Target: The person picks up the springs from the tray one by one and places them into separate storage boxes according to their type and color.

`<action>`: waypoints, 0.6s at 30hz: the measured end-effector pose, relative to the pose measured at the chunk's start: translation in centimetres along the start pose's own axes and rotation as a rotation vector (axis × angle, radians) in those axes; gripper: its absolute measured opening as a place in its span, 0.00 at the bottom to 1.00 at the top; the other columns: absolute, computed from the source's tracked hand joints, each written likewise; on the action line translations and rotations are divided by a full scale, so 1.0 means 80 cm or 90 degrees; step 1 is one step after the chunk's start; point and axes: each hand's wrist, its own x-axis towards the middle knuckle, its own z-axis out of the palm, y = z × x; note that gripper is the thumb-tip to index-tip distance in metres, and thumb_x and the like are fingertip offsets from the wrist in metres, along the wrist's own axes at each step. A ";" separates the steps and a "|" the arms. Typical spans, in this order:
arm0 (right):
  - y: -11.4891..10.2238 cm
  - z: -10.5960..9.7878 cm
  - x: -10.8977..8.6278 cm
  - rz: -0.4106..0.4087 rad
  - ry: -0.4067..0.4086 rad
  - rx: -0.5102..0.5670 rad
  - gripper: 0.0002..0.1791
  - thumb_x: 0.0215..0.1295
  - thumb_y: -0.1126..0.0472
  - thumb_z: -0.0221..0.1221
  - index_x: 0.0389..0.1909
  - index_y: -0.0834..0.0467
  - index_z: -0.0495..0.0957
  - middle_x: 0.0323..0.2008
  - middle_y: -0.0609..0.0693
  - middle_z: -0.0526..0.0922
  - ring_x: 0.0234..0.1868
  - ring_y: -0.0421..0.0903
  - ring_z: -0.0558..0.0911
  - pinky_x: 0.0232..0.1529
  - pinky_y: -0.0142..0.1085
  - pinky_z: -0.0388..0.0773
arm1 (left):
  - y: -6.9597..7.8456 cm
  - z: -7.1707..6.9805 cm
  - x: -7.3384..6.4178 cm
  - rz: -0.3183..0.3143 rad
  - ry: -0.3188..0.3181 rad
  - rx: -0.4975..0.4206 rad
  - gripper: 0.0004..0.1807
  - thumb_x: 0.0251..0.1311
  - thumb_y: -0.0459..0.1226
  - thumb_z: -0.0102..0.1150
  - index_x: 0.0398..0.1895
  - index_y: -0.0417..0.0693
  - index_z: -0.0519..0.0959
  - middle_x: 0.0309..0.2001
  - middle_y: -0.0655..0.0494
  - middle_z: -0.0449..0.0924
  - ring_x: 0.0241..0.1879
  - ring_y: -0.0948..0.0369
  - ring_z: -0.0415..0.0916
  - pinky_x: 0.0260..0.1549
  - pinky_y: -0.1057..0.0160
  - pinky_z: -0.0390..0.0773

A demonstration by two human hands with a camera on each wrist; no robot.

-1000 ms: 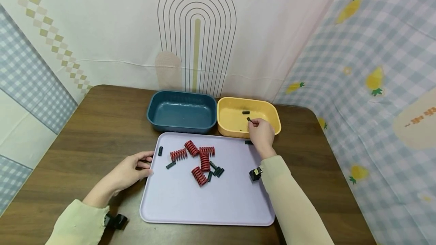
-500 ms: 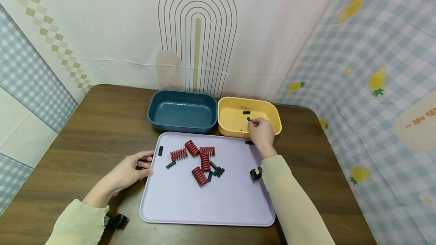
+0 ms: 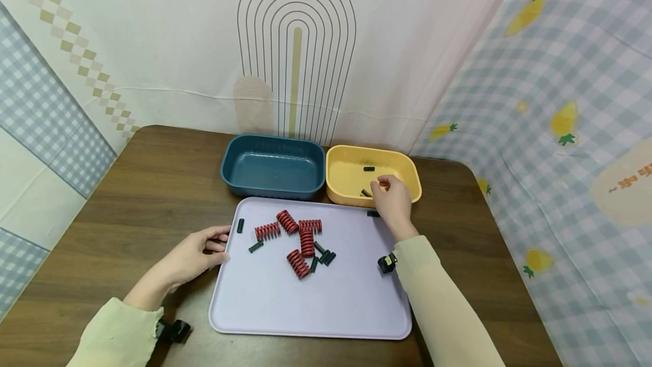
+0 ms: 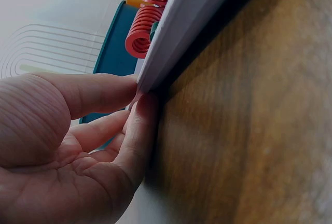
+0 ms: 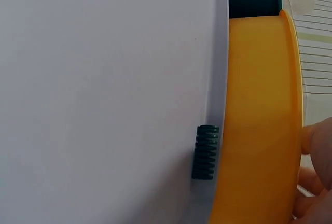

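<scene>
My left hand (image 3: 196,254) pinches the left rim of a pale lilac tray (image 3: 305,304); in the left wrist view the thumb lies on the rim with a finger against its outer side. My right hand (image 3: 393,200) is over the front of a yellow bin (image 3: 338,171), thumb and fingers slightly apart with nothing between them. Beneath the fingertips a small dark green spring (image 3: 365,192) lies in the bin, and another green spring (image 3: 369,169) lies farther back. On the tray are several large red springs (image 3: 297,264) and several small green springs (image 3: 256,247).
A dark blue bin (image 3: 275,171) stands left of the yellow one, behind the tray. One green spring (image 5: 206,152) lies against the tray's far rim, close to the yellow bin. Behind the wooden table (image 3: 127,197) hangs a patterned cloth (image 3: 178,44).
The green spring that my right hand pinched has dropped into the yellow bin, and the fingers have parted. My left hand has stayed on the tray's rim.
</scene>
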 end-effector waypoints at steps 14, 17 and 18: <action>0.000 -0.028 -0.031 -0.113 -0.012 0.037 0.21 0.64 0.52 0.63 0.51 0.62 0.80 0.48 0.57 0.81 0.50 0.55 0.75 0.51 0.49 0.71 | -0.001 -0.002 0.001 0.009 -0.005 0.006 0.33 0.59 0.29 0.63 0.67 0.34 0.64 0.55 0.39 0.72 0.49 0.50 0.75 0.40 0.66 0.77; -0.002 -0.031 -0.038 -0.133 -0.019 0.038 0.21 0.63 0.52 0.65 0.51 0.61 0.80 0.48 0.56 0.81 0.49 0.54 0.76 0.51 0.48 0.71 | -0.001 -0.002 0.000 0.011 -0.007 0.004 0.33 0.59 0.29 0.63 0.67 0.33 0.64 0.55 0.39 0.72 0.49 0.50 0.75 0.40 0.66 0.77; -0.002 -0.031 -0.040 -0.138 -0.024 0.040 0.21 0.62 0.52 0.65 0.51 0.61 0.80 0.48 0.56 0.81 0.49 0.54 0.76 0.51 0.47 0.71 | -0.001 -0.002 0.000 0.012 -0.007 0.003 0.33 0.59 0.29 0.63 0.67 0.33 0.64 0.55 0.39 0.72 0.49 0.50 0.75 0.40 0.66 0.77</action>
